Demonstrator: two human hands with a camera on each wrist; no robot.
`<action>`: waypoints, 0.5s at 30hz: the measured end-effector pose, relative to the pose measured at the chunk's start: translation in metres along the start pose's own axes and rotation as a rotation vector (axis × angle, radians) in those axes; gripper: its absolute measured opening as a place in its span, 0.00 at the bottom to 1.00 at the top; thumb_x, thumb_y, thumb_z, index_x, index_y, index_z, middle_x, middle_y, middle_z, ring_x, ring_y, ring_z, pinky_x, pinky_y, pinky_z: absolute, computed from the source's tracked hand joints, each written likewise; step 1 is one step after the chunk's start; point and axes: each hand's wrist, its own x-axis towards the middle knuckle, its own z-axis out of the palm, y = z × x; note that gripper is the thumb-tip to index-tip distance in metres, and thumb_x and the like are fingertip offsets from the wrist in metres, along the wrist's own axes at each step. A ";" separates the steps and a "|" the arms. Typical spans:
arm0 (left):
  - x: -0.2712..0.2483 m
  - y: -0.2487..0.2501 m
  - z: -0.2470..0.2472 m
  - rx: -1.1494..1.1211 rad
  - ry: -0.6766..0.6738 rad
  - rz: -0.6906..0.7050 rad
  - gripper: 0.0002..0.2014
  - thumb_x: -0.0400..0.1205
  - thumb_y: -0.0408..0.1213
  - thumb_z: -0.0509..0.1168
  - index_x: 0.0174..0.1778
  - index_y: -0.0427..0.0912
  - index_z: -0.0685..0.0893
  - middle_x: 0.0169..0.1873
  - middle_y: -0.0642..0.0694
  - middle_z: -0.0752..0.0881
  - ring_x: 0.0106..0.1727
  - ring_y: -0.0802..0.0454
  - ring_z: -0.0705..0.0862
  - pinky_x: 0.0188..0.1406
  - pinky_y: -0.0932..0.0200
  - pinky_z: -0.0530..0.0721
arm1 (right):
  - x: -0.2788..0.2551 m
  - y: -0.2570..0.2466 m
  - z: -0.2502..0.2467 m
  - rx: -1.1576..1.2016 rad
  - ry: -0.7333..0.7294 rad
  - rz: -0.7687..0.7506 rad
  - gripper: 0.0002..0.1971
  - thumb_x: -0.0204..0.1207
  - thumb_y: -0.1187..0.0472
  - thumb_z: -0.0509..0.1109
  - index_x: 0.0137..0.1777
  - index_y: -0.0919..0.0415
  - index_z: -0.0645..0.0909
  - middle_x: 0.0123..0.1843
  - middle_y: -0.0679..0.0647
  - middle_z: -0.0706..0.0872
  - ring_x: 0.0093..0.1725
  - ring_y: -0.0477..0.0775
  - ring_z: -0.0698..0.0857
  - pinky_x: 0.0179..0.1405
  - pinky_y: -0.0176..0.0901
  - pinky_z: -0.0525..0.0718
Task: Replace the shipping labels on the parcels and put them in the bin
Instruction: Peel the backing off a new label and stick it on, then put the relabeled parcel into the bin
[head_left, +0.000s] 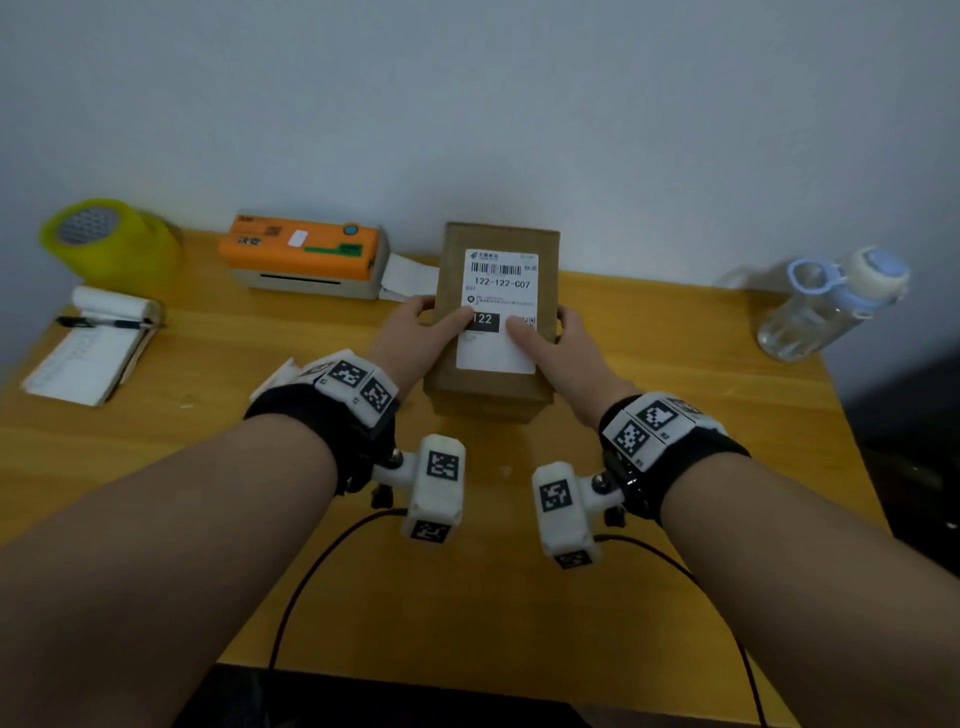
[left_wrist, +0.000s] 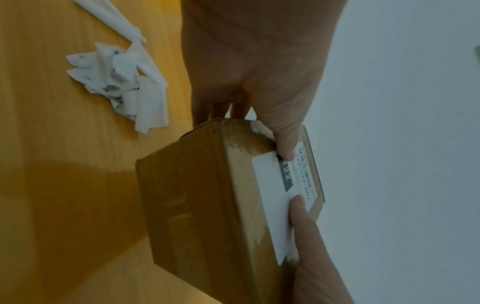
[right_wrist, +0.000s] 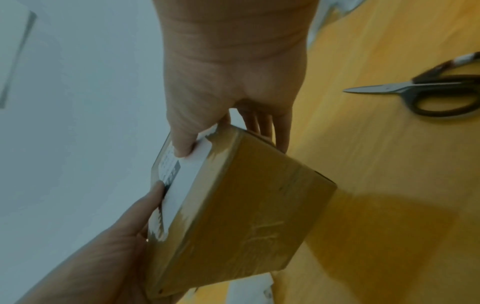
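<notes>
1. The brown cardboard parcel (head_left: 493, 332) stands mid-table on the yellow wooden table (head_left: 467, 597), its white printed shipping label (head_left: 498, 312) on top.
2. The left hand (head_left: 415, 332) grips the parcel's left side, thumb pressing the label.
3. The right hand (head_left: 566, 348) grips the right side likewise.
4. Crumpled white paper (left_wrist: 122, 82), perhaps a removed label, lies left.
5. An orange label printer (head_left: 306, 254) sits far left; grey scissors (right_wrist: 428, 94) lie right.
</notes>
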 end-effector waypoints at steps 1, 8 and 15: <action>-0.003 0.004 -0.003 -0.025 0.020 0.015 0.31 0.78 0.51 0.68 0.74 0.43 0.70 0.62 0.44 0.83 0.56 0.49 0.85 0.55 0.50 0.86 | 0.002 -0.005 0.001 0.000 -0.002 -0.029 0.40 0.72 0.45 0.75 0.79 0.57 0.60 0.67 0.54 0.81 0.56 0.51 0.86 0.54 0.51 0.88; -0.020 0.003 -0.031 -0.158 0.197 0.093 0.32 0.77 0.52 0.69 0.74 0.42 0.69 0.60 0.44 0.82 0.54 0.52 0.86 0.51 0.53 0.88 | 0.004 -0.023 0.034 0.002 0.003 -0.206 0.43 0.65 0.38 0.76 0.77 0.52 0.64 0.66 0.51 0.82 0.60 0.51 0.84 0.56 0.55 0.88; -0.010 -0.051 -0.077 -0.172 0.304 0.249 0.25 0.79 0.53 0.67 0.67 0.42 0.75 0.53 0.47 0.87 0.47 0.56 0.89 0.43 0.59 0.89 | 0.016 -0.003 0.103 0.017 0.037 -0.415 0.32 0.74 0.47 0.74 0.75 0.52 0.66 0.63 0.51 0.82 0.56 0.45 0.84 0.50 0.43 0.89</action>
